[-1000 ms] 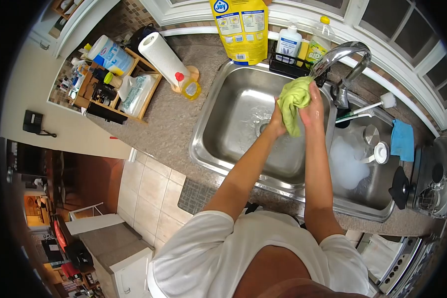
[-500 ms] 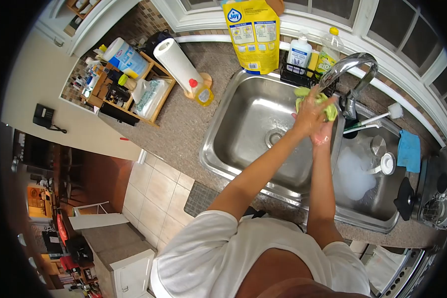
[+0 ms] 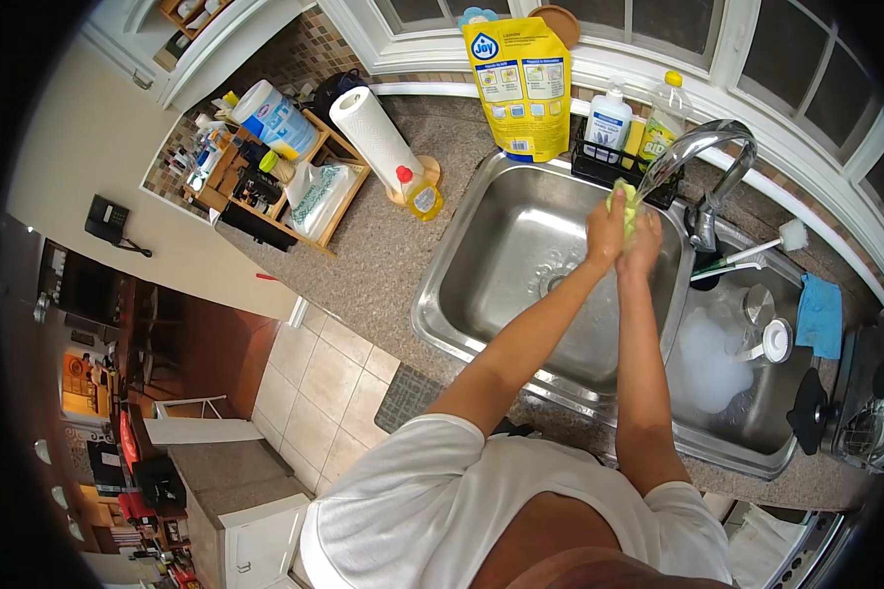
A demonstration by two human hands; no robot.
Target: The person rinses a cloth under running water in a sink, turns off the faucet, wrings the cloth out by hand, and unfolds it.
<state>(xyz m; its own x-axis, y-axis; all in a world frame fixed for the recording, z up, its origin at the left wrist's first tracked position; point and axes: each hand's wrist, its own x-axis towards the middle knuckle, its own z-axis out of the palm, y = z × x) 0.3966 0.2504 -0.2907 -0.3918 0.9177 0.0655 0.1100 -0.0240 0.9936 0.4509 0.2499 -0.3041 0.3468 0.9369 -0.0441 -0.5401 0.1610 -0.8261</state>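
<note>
Both of my hands are over the right part of the large steel sink basin (image 3: 501, 236), close under the faucet (image 3: 702, 147). My left hand (image 3: 606, 236) is closed around a crumpled yellow-green cloth (image 3: 626, 202). Pressed in from the other side, my right hand (image 3: 641, 245) grips the same cloth. The cloth sticks up above the fingers, and its lower part is hidden between my palms. Water comes from the faucet spout just above the cloth.
The right basin holds soap foam (image 3: 712, 363) and a white-handled item (image 3: 771, 342). A black caddy (image 3: 599, 162) with bottles stands behind the sink. Left of it are a yellow Joy pouch (image 3: 523, 93), a soap bottle (image 3: 422, 196) and paper towels (image 3: 373, 128). A blue cloth (image 3: 818, 316) hangs at right.
My left hand's fingers were spread over the loosely bunched cloth; now both hands are closed tightly around it. The hands have moved slightly down, and the camera view has shifted a little.
</note>
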